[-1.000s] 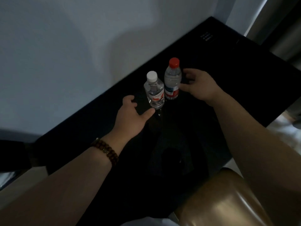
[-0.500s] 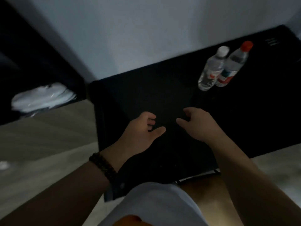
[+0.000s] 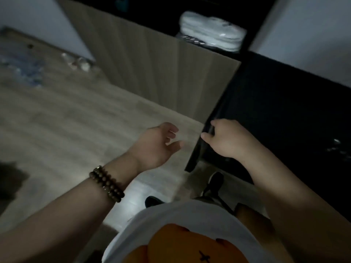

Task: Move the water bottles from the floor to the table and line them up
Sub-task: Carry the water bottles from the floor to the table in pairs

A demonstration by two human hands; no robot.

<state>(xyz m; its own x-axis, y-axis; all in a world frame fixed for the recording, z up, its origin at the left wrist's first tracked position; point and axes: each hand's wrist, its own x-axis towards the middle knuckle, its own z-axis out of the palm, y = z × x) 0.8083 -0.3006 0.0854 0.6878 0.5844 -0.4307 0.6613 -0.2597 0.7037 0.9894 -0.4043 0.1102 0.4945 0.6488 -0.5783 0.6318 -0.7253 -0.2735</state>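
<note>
Pale wood-grain floor fills the left half of what I see. My left hand hangs above it with nothing in it, fingers loosely curled and thumb out to the right. A double strand of dark brown wooden beads wraps that wrist.

My right hand is near the left one, the two apart. It holds nothing either, its fingers relaxed and bent, and it sits right at the left edge of the glossy black surface. Whether my thumb touches that edge I cannot tell.

Far off at the left, on the floor close to the pale wall, lies a bluish blurred patch with a few small pale shapes near it. These could be the water bottles, but they are too smeared for me to say.

Beyond my hands a tall light wood panel stands between the floor and the surface. Past its top edge, in a dark recess, rests a white folded bundle.

Low in view is my white shirt with an orange print. Just past it my black shoes stand on the floor beside the surface — one ahead of the other. Faint glints show on the surface at the far right, too dim to make out.
</note>
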